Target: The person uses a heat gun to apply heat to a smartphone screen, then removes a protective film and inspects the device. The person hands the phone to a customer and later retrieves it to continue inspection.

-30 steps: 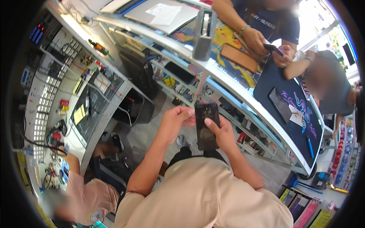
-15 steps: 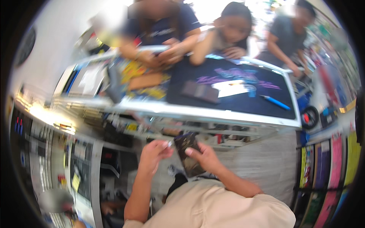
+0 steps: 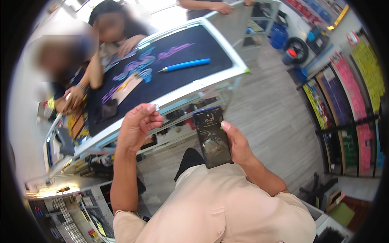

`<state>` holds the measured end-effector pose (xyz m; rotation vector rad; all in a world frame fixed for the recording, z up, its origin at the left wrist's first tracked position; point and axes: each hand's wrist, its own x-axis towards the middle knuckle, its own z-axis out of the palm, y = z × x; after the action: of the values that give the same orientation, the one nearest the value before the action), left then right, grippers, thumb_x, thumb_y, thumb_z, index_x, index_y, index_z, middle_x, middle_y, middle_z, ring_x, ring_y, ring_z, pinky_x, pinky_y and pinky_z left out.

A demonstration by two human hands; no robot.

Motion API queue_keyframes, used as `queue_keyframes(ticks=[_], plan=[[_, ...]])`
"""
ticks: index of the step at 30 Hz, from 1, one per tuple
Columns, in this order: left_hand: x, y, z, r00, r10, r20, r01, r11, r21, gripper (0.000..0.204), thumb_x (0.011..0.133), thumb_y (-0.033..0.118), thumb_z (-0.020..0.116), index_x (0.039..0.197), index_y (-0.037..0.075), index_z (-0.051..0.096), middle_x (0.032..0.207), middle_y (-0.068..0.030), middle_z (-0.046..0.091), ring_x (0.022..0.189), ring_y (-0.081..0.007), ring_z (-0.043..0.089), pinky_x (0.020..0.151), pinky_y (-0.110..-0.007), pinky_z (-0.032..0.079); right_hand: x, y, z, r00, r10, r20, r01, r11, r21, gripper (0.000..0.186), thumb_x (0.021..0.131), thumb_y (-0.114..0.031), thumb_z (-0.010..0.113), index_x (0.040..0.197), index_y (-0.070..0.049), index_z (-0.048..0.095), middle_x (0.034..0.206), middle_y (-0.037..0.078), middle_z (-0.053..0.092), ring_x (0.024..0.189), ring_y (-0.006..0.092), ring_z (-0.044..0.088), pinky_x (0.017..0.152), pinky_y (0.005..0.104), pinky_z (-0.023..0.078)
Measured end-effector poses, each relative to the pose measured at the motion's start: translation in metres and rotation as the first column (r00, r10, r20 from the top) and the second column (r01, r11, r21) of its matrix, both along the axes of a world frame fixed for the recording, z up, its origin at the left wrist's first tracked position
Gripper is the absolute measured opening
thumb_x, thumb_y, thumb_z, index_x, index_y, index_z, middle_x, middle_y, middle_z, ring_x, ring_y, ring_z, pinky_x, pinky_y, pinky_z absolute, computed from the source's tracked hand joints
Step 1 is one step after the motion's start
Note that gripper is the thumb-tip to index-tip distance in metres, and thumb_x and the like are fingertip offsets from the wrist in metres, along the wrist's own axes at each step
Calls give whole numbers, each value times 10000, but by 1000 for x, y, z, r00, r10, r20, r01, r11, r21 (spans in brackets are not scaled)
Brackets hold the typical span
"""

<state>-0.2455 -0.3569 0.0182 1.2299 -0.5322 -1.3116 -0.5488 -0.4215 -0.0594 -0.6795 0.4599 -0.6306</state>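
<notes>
My right hand [image 3: 240,142] holds a dark smartphone [image 3: 214,141] upright, its thumb along the right edge and its lit screen facing me. Off to its left, my left hand [image 3: 139,124] is raised apart from the phone. Between thumb and forefinger it pinches a small silvery piece [image 3: 157,107], too small to name; the other fingers curl inward. Beyond the hands stands a counter with a black top [image 3: 182,77] and a white frame. On it lie a blue pen [image 3: 184,65], a pale card [image 3: 126,90] and a dark wallet-like thing [image 3: 106,110].
Two people lean at the counter's far left side; another person's hand [image 3: 222,8] rests at the back. Grey floor [image 3: 271,109] runs along the right, bordered by a rack of colourful hanging packs [image 3: 348,93]. A black wheel [image 3: 296,49] stands near a blue water jug [image 3: 279,35].
My view has swung right, so the counter and the people sit farther left. My hands are farther apart, and the phone's screen now shows lit.
</notes>
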Motion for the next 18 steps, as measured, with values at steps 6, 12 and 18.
queue_keyframes(ticks=[6, 12, 18], plan=[[-29, -114, 17, 992, -110, 53, 111, 994, -14, 212, 1001, 190, 741, 1087, 1, 703, 942, -84, 728, 833, -163, 762, 757, -262, 658, -58, -39, 9, 981, -183, 71, 185, 983, -14, 770, 1109, -637, 328, 1501, 9, 473, 1288, 162, 693, 1122, 235, 711, 981, 386, 593], [-24, -234, 22, 977, -181, 117, 184, 983, -12, 226, 1004, 192, 739, 1129, 5, 708, 972, -68, 742, 868, -151, 768, 775, -257, 668, -99, -99, -8, 957, -290, -8, 290, 957, 11, 737, 1121, -604, 331, 1511, 8, 462, 1331, 179, 670, 1198, 252, 683, 1011, 412, 580], [-16, -346, 11, 979, -128, 156, 129, 992, 5, 340, 966, 252, 787, 1165, -2, 681, 1032, -97, 716, 928, -177, 731, 844, -297, 633, -121, -196, -9, 943, -298, -149, 305, 952, 22, 719, 1123, -578, 348, 1517, 12, 465, 1347, 190, 671, 1181, 288, 698, 1019, 438, 580]])
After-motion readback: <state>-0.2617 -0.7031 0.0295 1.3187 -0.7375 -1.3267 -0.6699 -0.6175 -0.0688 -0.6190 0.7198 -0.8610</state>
